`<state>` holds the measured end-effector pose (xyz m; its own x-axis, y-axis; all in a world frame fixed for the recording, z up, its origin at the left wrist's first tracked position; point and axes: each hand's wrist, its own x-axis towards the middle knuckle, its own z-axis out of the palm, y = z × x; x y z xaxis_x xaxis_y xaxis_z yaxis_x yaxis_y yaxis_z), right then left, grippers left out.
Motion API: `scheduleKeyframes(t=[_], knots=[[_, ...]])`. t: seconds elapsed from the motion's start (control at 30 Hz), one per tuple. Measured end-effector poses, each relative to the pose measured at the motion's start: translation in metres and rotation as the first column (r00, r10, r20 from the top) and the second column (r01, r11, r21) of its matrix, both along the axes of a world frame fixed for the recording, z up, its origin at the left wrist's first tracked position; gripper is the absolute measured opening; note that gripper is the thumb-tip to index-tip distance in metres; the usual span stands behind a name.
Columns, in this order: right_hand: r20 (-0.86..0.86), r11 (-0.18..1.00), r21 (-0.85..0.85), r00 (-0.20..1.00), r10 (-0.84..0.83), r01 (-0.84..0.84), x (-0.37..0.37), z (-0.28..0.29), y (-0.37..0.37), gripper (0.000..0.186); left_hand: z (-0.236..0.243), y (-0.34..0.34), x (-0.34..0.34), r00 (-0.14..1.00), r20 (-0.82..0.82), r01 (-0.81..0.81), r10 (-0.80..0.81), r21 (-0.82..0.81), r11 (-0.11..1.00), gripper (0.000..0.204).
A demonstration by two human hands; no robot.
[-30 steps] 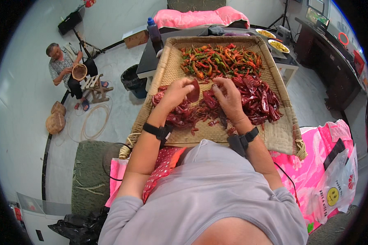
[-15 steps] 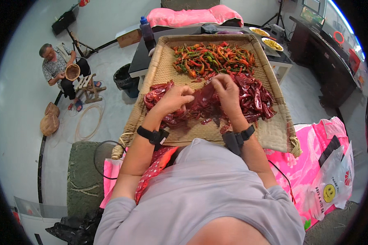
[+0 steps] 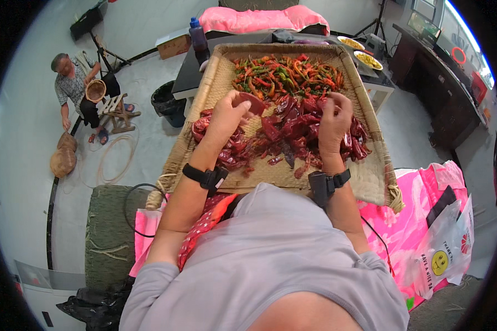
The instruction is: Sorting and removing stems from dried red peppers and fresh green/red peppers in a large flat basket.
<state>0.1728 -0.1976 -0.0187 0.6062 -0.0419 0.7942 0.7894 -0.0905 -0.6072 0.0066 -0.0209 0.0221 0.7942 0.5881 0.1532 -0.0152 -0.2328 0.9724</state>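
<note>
A large woven bamboo tray (image 3: 378, 182) lies before me with dried red chillies (image 3: 292, 129) heaped across its middle. My left hand (image 3: 226, 117) is closed on a flat, dark red dried chilli (image 3: 252, 103), held above the left part of the heap. Over the heap's right part, my right hand (image 3: 335, 122) has its fingers bent inward toward the thumb; whatever is between them is too small to make out. Smaller fresh chillies (image 3: 284, 76), red, orange and green, fill the far end of the tray. Each wrist wears a black strapped device.
Behind the tray stands a dark table (image 3: 189, 83) with a blue-capped bottle (image 3: 197, 36) and plates of yellow food (image 3: 368, 60). At left are a black bin (image 3: 168, 105) and a seated person (image 3: 72, 83) with a small basket. A plastic bag (image 3: 444, 251) lies at right on pink cloth.
My hands have moved apart: the left up and leftward with a dried chilli, the right outward to the right. The seated person has lowered one hand toward the baskets on the floor.
</note>
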Motion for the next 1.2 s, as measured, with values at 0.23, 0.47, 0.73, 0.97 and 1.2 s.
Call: scheduleKeyframes(t=[0.23, 0.47, 0.73, 0.97, 1.2], knots=[[-0.321, 0.637, -0.038, 0.613, 0.722, -0.770, -0.045, 0.007, 0.032, 0.032, 0.010, -0.013, 0.011, 0.975, -0.037, 0.224, -0.221, 0.106, 0.969, 0.012], [0.074, 0.905, -0.368, 0.977, -0.201, 0.214, -0.006, 0.004, 0.003, 0.031, -0.026, 0.054, 0.022, 0.963, -0.219, 0.020, 0.157, 0.638, 0.770, 0.021], [0.042, 0.857, -0.421, 0.951, -0.307, 0.296, 0.003, -0.019, 0.003, 0.036, -0.043, 0.057, 0.029, 0.543, -0.784, 0.551, 0.302, 0.603, 0.577, 0.061], [0.010, 0.906, -0.392, 0.985, -0.172, 0.162, 0.002, -0.022, 0.006, 0.034, -0.060, 0.065, 0.029, 0.596, -0.712, 0.525, 0.371, 0.696, 0.491, 0.031], [0.155, 0.934, -0.301, 0.977, -0.149, 0.190, -0.002, -0.015, 0.004, 0.027, -0.065, 0.089, 0.014, 0.940, -0.276, 0.133, 0.202, 0.839, 0.528, 0.013]])
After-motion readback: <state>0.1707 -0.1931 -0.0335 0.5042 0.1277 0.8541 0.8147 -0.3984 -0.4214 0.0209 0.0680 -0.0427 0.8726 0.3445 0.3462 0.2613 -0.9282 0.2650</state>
